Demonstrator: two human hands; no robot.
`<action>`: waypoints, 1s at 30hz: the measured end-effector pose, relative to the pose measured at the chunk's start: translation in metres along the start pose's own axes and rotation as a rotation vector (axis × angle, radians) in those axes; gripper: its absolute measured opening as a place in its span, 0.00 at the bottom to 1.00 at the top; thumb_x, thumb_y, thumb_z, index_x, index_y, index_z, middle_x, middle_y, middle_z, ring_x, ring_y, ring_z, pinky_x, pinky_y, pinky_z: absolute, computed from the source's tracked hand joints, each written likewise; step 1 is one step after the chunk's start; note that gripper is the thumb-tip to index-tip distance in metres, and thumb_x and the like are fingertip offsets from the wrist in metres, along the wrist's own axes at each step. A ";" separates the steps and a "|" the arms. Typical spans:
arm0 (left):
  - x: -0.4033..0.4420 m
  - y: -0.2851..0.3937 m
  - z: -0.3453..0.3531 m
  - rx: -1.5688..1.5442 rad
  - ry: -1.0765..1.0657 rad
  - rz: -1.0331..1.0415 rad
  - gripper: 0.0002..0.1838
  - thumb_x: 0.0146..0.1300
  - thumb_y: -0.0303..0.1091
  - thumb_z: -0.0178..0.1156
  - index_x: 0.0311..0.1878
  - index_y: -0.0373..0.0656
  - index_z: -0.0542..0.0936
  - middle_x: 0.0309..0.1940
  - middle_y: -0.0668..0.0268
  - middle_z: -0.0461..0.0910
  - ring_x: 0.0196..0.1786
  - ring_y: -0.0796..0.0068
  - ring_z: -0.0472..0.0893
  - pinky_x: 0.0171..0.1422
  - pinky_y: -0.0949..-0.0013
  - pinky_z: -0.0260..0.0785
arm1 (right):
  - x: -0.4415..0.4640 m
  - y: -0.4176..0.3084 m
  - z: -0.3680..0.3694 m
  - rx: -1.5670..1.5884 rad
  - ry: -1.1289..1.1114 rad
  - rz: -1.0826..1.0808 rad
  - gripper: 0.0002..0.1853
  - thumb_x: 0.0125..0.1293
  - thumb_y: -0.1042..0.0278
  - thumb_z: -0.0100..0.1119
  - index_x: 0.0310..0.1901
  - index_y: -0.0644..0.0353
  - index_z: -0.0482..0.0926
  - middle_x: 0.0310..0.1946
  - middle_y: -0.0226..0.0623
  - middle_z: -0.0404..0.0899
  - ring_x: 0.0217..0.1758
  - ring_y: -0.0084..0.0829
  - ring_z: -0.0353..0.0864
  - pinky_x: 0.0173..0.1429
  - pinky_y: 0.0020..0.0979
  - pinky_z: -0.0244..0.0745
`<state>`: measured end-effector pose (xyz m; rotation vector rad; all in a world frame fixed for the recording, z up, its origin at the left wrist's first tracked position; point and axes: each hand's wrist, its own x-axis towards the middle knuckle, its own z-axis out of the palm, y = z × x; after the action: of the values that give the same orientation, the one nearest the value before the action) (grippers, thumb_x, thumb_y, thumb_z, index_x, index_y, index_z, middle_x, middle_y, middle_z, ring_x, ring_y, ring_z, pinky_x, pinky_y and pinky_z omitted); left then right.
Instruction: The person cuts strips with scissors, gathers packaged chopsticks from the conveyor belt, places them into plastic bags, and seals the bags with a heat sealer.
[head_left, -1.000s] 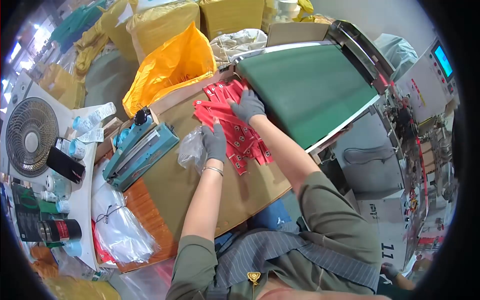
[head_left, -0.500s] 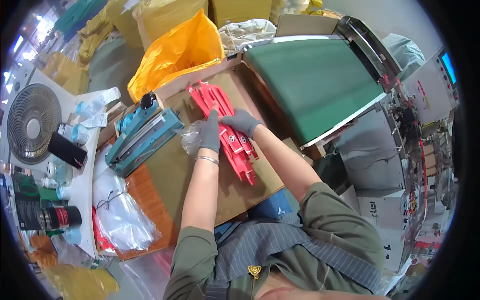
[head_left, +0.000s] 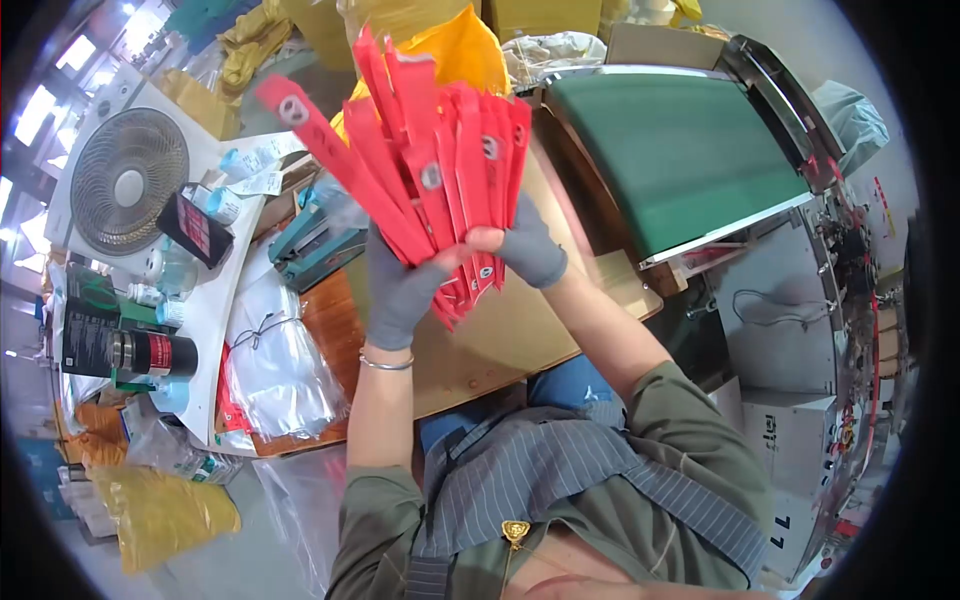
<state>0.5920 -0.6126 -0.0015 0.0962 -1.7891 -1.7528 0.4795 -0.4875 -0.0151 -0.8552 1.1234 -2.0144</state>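
Several long, flat red packets (head_left: 430,165) with small round printed marks are fanned out in a bundle above the cardboard-covered table (head_left: 480,365). My left hand (head_left: 400,290), in a grey fingerless glove, is closed round the lower left of the bundle. On its lower right side, my right hand (head_left: 530,245), gloved the same way, grips it with the thumb across the front. Both thumbs press on the red packets near their lower ends. Behind the bundle, an orange-yellow bag (head_left: 470,55) is partly hidden.
A teal heat sealer (head_left: 315,245) stands left of the cardboard, near a stack of clear plastic bags (head_left: 280,350). Further left are a fan (head_left: 130,185), a phone (head_left: 195,230) and a dark flask (head_left: 155,353). A green conveyor belt (head_left: 680,160) lies at the right.
Both hands have raised the red packets off the cardboard toward the camera, and the bundle has spread into a fan. The view has shifted slightly, and the phone's screen is now lit.
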 end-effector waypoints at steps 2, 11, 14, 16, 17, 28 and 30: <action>-0.006 0.004 -0.013 0.102 -0.113 -0.003 0.37 0.46 0.34 0.77 0.59 0.35 0.71 0.52 0.60 0.79 0.52 0.71 0.79 0.57 0.66 0.73 | -0.003 -0.006 -0.003 -0.092 -0.082 0.004 0.53 0.45 0.62 0.78 0.71 0.63 0.55 0.65 0.41 0.67 0.67 0.31 0.67 0.71 0.35 0.62; -0.040 -0.065 -0.024 0.369 -0.209 -0.105 0.43 0.41 0.42 0.78 0.61 0.38 0.70 0.53 0.58 0.78 0.56 0.64 0.78 0.60 0.62 0.71 | -0.017 0.032 -0.004 -0.292 -0.202 -0.123 0.63 0.41 0.65 0.82 0.75 0.61 0.45 0.64 0.42 0.67 0.66 0.31 0.68 0.71 0.34 0.62; -0.041 -0.069 -0.026 0.417 -0.193 -0.100 0.43 0.40 0.42 0.79 0.60 0.39 0.70 0.54 0.58 0.77 0.55 0.64 0.79 0.59 0.63 0.72 | -0.017 0.032 -0.001 -0.290 -0.191 -0.162 0.62 0.42 0.65 0.82 0.75 0.61 0.46 0.64 0.43 0.68 0.65 0.31 0.68 0.70 0.33 0.63; -0.046 -0.068 -0.028 0.478 -0.185 -0.060 0.42 0.40 0.41 0.79 0.60 0.39 0.70 0.54 0.58 0.77 0.55 0.64 0.78 0.59 0.63 0.72 | -0.021 0.031 0.002 -0.240 -0.184 -0.179 0.61 0.42 0.65 0.81 0.74 0.61 0.49 0.63 0.43 0.69 0.64 0.31 0.69 0.69 0.32 0.64; -0.049 -0.067 -0.026 0.389 -0.168 -0.094 0.42 0.40 0.41 0.79 0.59 0.39 0.70 0.54 0.59 0.77 0.54 0.65 0.78 0.59 0.63 0.72 | -0.023 0.030 0.004 -0.219 -0.181 -0.194 0.60 0.42 0.66 0.81 0.74 0.62 0.50 0.62 0.42 0.69 0.64 0.30 0.69 0.69 0.32 0.65; -0.129 -0.029 -0.010 -0.659 -0.099 -0.558 0.37 0.53 0.46 0.70 0.62 0.39 0.69 0.55 0.63 0.76 0.56 0.73 0.77 0.60 0.67 0.71 | -0.036 0.001 0.062 -0.418 -0.262 0.104 0.35 0.56 0.60 0.70 0.63 0.65 0.69 0.52 0.40 0.75 0.56 0.29 0.74 0.61 0.30 0.69; -0.153 -0.039 0.005 -0.995 -0.100 -0.645 0.36 0.59 0.51 0.65 0.64 0.38 0.67 0.56 0.64 0.75 0.57 0.73 0.76 0.62 0.67 0.70 | -0.036 0.006 0.056 -0.188 -0.373 0.444 0.29 0.56 0.58 0.67 0.57 0.65 0.74 0.45 0.42 0.79 0.49 0.32 0.79 0.55 0.31 0.74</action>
<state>0.6985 -0.5418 -0.0949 0.1793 -0.7760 -2.9520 0.5457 -0.4866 -0.0048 -0.9315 1.1723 -1.3403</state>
